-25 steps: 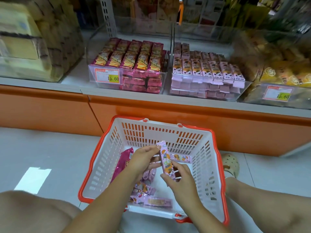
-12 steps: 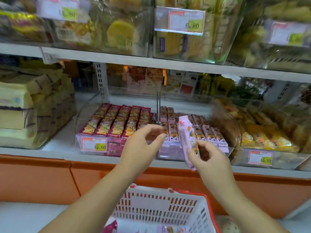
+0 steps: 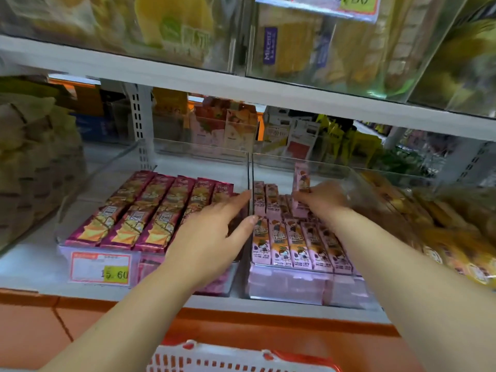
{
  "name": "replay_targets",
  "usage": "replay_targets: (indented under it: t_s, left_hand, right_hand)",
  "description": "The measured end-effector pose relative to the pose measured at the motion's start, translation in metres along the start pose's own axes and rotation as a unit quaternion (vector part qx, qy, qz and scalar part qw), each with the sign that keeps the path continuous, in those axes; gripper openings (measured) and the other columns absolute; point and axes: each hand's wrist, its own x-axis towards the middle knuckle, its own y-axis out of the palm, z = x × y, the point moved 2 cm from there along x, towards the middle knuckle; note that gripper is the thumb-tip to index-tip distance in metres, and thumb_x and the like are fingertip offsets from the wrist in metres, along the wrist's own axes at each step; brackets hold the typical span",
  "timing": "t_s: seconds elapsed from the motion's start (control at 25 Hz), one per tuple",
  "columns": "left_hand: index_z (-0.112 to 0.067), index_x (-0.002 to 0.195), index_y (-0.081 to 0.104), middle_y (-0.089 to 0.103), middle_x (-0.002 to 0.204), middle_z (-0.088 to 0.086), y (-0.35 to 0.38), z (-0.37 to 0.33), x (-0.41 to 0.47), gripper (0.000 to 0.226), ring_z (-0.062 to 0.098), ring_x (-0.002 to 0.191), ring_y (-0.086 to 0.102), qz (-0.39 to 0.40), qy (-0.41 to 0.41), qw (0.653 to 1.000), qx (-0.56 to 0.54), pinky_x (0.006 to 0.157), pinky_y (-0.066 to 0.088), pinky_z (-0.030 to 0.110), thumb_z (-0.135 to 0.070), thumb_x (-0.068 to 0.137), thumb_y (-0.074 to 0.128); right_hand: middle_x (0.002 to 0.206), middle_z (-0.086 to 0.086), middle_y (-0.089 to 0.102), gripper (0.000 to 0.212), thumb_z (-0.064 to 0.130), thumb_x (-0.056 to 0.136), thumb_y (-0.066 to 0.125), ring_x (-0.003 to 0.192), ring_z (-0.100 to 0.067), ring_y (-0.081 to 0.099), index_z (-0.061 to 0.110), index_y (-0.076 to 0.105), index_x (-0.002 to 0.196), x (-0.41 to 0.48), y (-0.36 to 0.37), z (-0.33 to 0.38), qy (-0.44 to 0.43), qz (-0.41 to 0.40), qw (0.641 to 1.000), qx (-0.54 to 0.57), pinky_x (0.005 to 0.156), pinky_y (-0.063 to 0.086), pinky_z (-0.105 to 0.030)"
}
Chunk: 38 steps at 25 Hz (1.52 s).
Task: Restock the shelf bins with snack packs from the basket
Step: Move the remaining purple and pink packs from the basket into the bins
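A white shop shelf [image 3: 29, 267] runs across the view, with an orange panel [image 3: 40, 331] below it and a second white shelf [image 3: 188, 84] above carrying clear bins of yellow goods. On the lower shelf two clear bins stand side by side, their walls meeting in the middle. The left bin [image 3: 88, 189] holds rows of magenta packs [image 3: 150, 210] and bears a price tag [image 3: 100, 268] on its front. The right bin [image 3: 322, 163] holds rows of pale pink snack packs [image 3: 295, 245] lying flat, with more stacked beneath. Further right lie yellow packs [image 3: 456, 237], blurred, and at the far left a heap of tan goods [image 3: 35, 162]. The white and red rim of the basket [image 3: 241, 355] shows at the bottom edge.

The left hand [image 3: 214, 237] reaches over the right end of the magenta packs. Its grip is open, with fingers straight and nothing held. The forefinger and thumb tips lie at the wall between the two bins; whether they press on it cannot be told.

The right hand [image 3: 322, 200] is inside the right bin, near the back rows. Its grip is closed on one held pack [image 3: 302, 181], pale pink like the rest. The pack stands upright, its lower end among the flat packs and its top above the fingers.
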Motion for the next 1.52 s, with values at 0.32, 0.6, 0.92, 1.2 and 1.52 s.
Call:
replay_targets:
  t_s: [0.32, 0.6, 0.92, 1.2, 1.52]
  left_hand:
    - [-0.042, 0.145, 0.031, 0.046, 0.143, -0.018, -0.003, -0.004, -0.003, 0.052, 0.009, 0.128, 0.046, -0.016, 0.009, 1.000, 0.016, 0.096, 0.045, 0.032, -0.057, 0.095, 0.033]
    - [-0.017, 0.126, 0.060, 0.060, 0.123, -0.008, -0.004, -0.011, -0.070, 0.043, 0.008, 0.121, 0.050, -0.182, 0.069, 0.978, -0.075, 0.106, 0.036, 0.026, -0.036, 0.089, 0.049]
    - [-0.035, 0.126, 0.056, 0.056, 0.127, -0.014, 0.105, 0.081, -0.254, 0.035, 0.004, 0.106, 0.055, 0.196, -0.192, 0.959, -0.073, 0.095, 0.045, 0.027, -0.035, 0.092, 0.054]
    - [-0.027, 0.126, 0.058, 0.060, 0.125, -0.005, 0.138, 0.126, -0.302, 0.034, 0.015, 0.113, 0.057, 0.399, -0.276, 0.874, -0.027, 0.098, 0.044, 0.030, -0.037, 0.094, 0.054]
    - [-0.016, 0.127, 0.057, 0.061, 0.117, 0.002, 0.147, 0.119, -0.321, 0.033, 0.018, 0.096, 0.059, 0.438, -0.288, 0.851, -0.039, 0.089, 0.047, 0.028, -0.024, 0.095, 0.054]
  right_hand:
    - [0.116, -0.011, 0.067, 0.053, 0.051, 0.087, 0.060, 0.100, -0.026, 0.064, 0.006, 0.065, 0.116, -0.002, 0.012, 0.002, -0.013, 0.083, 0.992, -0.095, 0.086, 0.049, -0.033]
    - [0.097, 0.015, 0.061, 0.020, 0.023, 0.097, 0.050, 0.088, 0.001, 0.057, 0.029, 0.059, 0.114, -0.148, -0.023, -0.005, -0.202, -0.156, 0.943, 0.212, 0.074, 0.044, -0.012]
    - [0.110, 0.003, 0.057, 0.028, 0.013, 0.092, 0.053, 0.089, -0.012, 0.056, 0.024, 0.056, 0.118, -0.284, 0.155, -0.180, -0.016, 0.136, 0.987, 0.081, 0.078, 0.043, -0.025]
    - [0.144, -0.007, 0.043, 0.063, 0.025, 0.086, 0.065, 0.128, -0.022, 0.046, 0.017, 0.039, 0.143, -0.349, 0.249, -0.275, 0.046, 0.564, 0.805, -0.176, 0.102, 0.037, -0.024]
    - [0.132, -0.012, 0.054, 0.047, 0.031, 0.083, 0.061, 0.118, -0.030, 0.052, 0.022, 0.056, 0.129, -0.357, 0.271, -0.277, -0.035, 0.598, 0.744, -0.295, 0.099, 0.045, -0.032]
